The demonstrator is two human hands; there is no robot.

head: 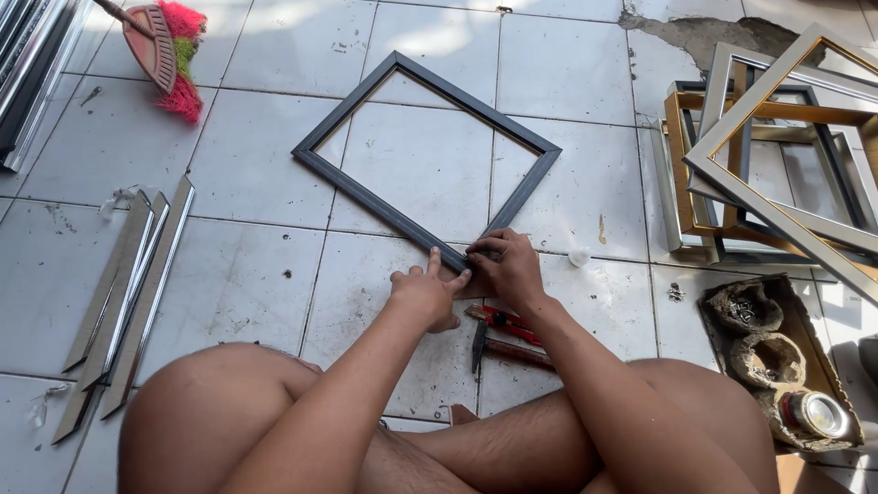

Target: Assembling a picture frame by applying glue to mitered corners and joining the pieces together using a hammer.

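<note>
A dark grey picture frame [402, 215] lies flat on the white tiled floor, turned like a diamond. Its near corner is under my hands. My left hand [426, 295] presses on the frame's lower left rail with the forefinger stretched out along it. My right hand [508, 268] has its fingers pinched on the same corner from the right side. Whether a small piece is held between the fingertips is hidden. Just behind my hands lie red-handled pliers [498, 321] and a hammer [508, 349]. My bare knees fill the bottom of the view.
Several cut silver moulding strips [128, 297] lie at the left. A stack of gold, silver and black frames [777, 155] sits at the right. A cardboard box [777, 366] with tins and clutter stands at lower right. A pink broom [169, 50] is at top left.
</note>
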